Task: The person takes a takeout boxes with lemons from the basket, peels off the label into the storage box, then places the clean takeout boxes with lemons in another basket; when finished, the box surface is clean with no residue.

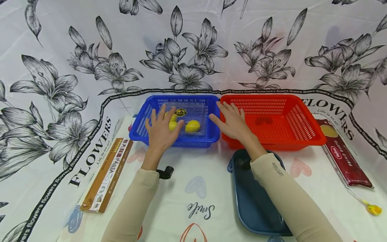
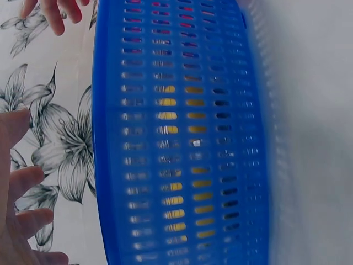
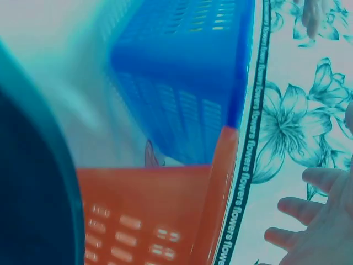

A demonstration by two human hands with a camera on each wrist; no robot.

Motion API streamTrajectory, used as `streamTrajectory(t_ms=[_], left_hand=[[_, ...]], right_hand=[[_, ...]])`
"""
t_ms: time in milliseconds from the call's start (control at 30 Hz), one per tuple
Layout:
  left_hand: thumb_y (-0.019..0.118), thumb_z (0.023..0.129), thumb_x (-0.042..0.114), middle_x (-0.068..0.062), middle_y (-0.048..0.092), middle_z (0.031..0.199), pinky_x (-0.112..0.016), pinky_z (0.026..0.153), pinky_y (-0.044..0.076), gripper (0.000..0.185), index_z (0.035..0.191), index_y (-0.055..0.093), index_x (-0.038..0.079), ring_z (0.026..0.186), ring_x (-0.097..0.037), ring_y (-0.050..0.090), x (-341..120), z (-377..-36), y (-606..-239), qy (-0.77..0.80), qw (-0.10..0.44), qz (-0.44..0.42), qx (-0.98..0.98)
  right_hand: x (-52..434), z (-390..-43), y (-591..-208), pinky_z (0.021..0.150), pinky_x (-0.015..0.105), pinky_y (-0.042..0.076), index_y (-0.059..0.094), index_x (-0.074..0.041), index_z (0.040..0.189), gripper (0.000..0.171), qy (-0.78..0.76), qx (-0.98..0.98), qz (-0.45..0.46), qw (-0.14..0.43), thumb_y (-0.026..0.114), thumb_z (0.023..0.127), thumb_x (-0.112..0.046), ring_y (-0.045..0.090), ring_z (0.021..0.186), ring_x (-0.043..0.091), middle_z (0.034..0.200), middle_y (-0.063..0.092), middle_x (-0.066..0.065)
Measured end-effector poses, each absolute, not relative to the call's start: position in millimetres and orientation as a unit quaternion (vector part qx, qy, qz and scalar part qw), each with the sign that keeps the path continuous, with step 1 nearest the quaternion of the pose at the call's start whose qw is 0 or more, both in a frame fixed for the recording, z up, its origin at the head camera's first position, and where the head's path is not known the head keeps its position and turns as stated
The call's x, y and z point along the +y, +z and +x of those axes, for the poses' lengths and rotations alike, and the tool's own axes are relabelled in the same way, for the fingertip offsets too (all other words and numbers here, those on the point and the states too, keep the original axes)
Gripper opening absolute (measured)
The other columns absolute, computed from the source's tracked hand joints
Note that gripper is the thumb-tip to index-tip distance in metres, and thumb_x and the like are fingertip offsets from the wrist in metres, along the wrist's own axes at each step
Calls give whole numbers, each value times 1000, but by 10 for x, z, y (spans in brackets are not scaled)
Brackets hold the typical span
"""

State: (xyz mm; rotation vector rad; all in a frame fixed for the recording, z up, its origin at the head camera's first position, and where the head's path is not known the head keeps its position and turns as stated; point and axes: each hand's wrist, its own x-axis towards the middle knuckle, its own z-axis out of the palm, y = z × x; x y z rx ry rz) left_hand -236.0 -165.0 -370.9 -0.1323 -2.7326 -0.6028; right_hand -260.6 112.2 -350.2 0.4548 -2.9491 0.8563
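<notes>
My left hand [image 1: 162,132] hovers over the left front part of a blue plastic basket [image 1: 139,132], its fingers spread and holding nothing. Inside the basket lies a clear plastic box [image 1: 201,112] with a round black-and-yellow label and several yellow lemons [image 1: 192,126], partly hidden by that hand. Where the blue basket meets a red basket [image 1: 302,132], my right hand [image 1: 234,123] is stretched out with fingers apart and nothing in it. Through the blue basket's slots [image 2: 170,116], the left wrist view shows yellow. Both hands appear above the rims in the wrist views.
A dark blue tray [image 1: 257,201] lies in front of the red basket, under my right forearm. On the left is a brown pasta box [image 1: 107,176]; on the right, a dark red packet [image 1: 347,159] and a spoon-like yellow-tipped thing [image 1: 373,209]. Flowered cloth [image 1: 193,60] rises behind.
</notes>
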Motion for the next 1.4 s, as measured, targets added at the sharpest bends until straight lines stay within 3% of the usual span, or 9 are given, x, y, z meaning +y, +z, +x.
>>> streamTrajectory(t_ms=[333,700,1000,1233,1400], left_hand=[[50,98,61,-9,28,169,-79,116,9,64,154,46,28,157,-46,12,-1823,-2299,-3773,-231,196,-31,-953],[55,99,52,-13,35,165,-77,116,10,59,149,53,23,155,-48,19,-2028,-2227,-3914,-243,219,-8,-945],[59,99,45,-14,42,161,-75,117,12,51,144,59,21,153,-47,24,-2261,-2152,-4058,-262,243,29,-934],[58,100,44,-16,46,158,-76,116,14,50,142,60,18,153,-44,26,-2408,-2113,-4162,-263,260,53,-928],[60,99,42,-17,47,157,-74,116,17,48,141,61,17,153,-43,28,-2484,-2101,-4232,-272,274,55,-921]], right_hand=[[977,-2688,-3523,124,67,10,22,-17,164,79,311,-934,174,-6,45,101,-60,19,157,40,169,27,13],[793,-2789,-3623,122,65,24,29,-21,162,71,362,-913,186,-34,56,102,-47,26,155,37,166,33,12],[663,-2855,-3645,123,59,28,37,-18,159,69,359,-912,198,-26,66,98,-36,32,153,36,164,37,10],[568,-2907,-3669,118,55,38,45,-14,154,64,375,-902,213,-36,70,97,-29,49,142,34,154,51,14],[513,-2948,-3718,114,54,43,46,-13,153,63,375,-900,216,-46,71,96,-27,50,139,36,152,53,15]])
